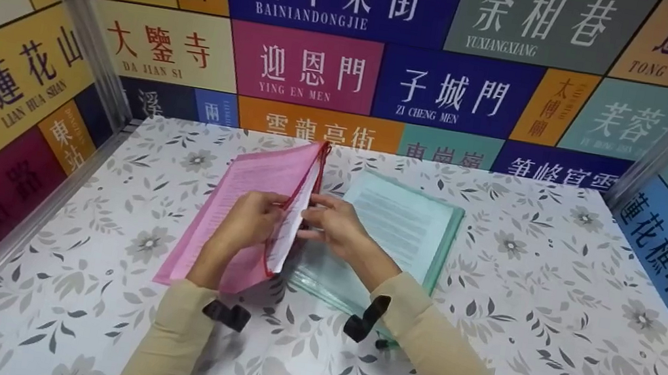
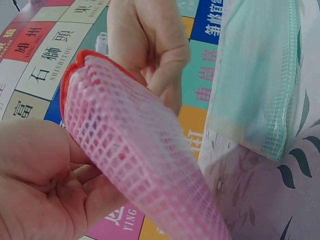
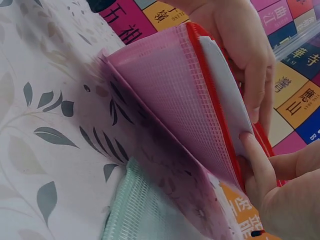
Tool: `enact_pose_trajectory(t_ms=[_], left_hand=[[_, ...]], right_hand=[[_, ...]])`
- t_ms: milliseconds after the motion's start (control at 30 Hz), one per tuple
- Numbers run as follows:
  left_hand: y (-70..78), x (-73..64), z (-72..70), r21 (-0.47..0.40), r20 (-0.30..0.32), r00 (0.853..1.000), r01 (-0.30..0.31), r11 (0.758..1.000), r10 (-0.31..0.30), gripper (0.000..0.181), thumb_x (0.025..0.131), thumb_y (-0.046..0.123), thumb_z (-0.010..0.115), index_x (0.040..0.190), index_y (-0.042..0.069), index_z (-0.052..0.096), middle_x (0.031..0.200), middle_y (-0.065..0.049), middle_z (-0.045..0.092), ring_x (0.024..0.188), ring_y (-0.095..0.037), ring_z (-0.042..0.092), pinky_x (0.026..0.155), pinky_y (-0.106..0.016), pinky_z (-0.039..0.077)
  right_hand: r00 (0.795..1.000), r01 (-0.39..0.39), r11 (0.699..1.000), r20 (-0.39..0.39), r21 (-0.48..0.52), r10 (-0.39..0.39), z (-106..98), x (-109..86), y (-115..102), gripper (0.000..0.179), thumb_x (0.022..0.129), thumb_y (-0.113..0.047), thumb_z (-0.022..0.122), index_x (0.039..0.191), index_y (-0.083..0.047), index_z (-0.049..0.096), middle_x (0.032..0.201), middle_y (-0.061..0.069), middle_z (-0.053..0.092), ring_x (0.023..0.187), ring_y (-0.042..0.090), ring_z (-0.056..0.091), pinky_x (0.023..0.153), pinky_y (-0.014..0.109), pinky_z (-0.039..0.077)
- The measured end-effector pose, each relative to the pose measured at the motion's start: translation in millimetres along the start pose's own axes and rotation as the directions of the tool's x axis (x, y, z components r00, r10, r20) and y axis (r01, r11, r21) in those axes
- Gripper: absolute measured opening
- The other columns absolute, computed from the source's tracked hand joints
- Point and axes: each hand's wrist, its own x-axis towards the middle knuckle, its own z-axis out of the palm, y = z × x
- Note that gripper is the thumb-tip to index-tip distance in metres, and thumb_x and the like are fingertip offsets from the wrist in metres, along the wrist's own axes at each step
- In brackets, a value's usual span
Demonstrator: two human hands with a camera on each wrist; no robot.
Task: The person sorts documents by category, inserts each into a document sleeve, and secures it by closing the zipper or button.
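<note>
A pink mesh zip pouch (image 1: pixel 239 200) with a red zipper (image 1: pixel 321 169) is propped partly up off the table. White papers (image 1: pixel 290 234) show in its unzipped mouth. The left hand (image 1: pixel 253 218) grips the pouch along its opening, thumb and fingers at the red edge. Opposite it, the right hand (image 1: pixel 335 221) pinches the other side of the mouth. One right finger (image 3: pixel 252 155) lies against the paper edges in the right wrist view. Beneath the right hand, a green mesh zip pouch (image 1: pixel 393 236) with printed sheets inside lies flat on the table.
The table (image 1: pixel 522 348) wears a white cover with grey leaves and flowers. Panels (image 1: pixel 302 67) with coloured street-name blocks stand behind it and at both sides. Clear edge strips (image 1: pixel 83 24) run up the corners. Both wrists carry black straps (image 1: pixel 227 315).
</note>
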Motion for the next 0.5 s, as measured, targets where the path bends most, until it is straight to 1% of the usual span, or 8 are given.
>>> enact_pose_trajectory(t_ms=[67,133,300,433,500], left_hand=[[0.0,-0.6,0.6,-0.004,0.006,1.0,-0.008,1.0,0.008,0.041,0.095,-0.001,0.047,0.133,0.0,0.063,0.111,-0.018,0.07,0.078,-0.019,0.064,0.052,-0.02,0.045],[-0.1,-1.1,1.3,0.016,-0.002,0.999,-0.042,0.999,0.042,0.041,0.094,-0.002,0.048,0.131,-0.001,0.064,0.113,-0.019,0.071,0.081,-0.02,0.065,0.055,-0.02,0.045],[1.0,-1.6,2.5,0.063,-0.016,0.996,-0.086,0.994,0.087,0.037,0.094,-0.003,0.05,0.128,-0.002,0.066,0.121,-0.018,0.071,0.093,-0.023,0.064,0.066,-0.022,0.046],[1.1,-1.2,1.9,0.064,-0.004,0.997,-0.074,0.995,0.074,0.037,0.095,-0.002,0.05,0.129,-0.001,0.066,0.124,-0.017,0.07,0.097,-0.025,0.063,0.071,-0.025,0.047],[0.2,-0.8,1.8,0.056,0.0,0.998,-0.068,0.996,0.068,0.038,0.095,-0.003,0.049,0.129,-0.002,0.065,0.124,-0.017,0.07,0.096,-0.024,0.064,0.069,-0.024,0.047]], right_hand=[[1.0,-0.009,1.0,-0.004,0.004,0.009,1.4,0.7,2.8,0.058,0.094,0.006,0.058,0.149,-0.001,0.043,0.136,0.022,0.055,0.114,0.029,0.063,0.083,0.034,0.061],[1.0,-0.017,1.0,-0.007,0.011,0.018,2.5,1.5,5.2,0.059,0.094,0.006,0.059,0.15,-0.002,0.042,0.134,0.023,0.057,0.114,0.028,0.063,0.081,0.033,0.061],[1.0,-0.026,1.0,0.0,0.016,0.026,4.6,2.3,7.9,0.059,0.094,0.005,0.059,0.15,-0.003,0.041,0.131,0.021,0.058,0.116,0.028,0.063,0.08,0.033,0.061],[0.999,-0.034,0.999,-0.005,0.006,0.034,6.1,2.6,7.4,0.059,0.094,0.004,0.06,0.15,-0.003,0.042,0.132,0.018,0.057,0.115,0.026,0.064,0.079,0.033,0.061],[0.999,-0.038,0.999,-0.011,0.003,0.038,6.4,3.1,7.9,0.06,0.093,0.005,0.061,0.15,-0.003,0.042,0.133,0.018,0.057,0.112,0.025,0.065,0.078,0.032,0.061]])
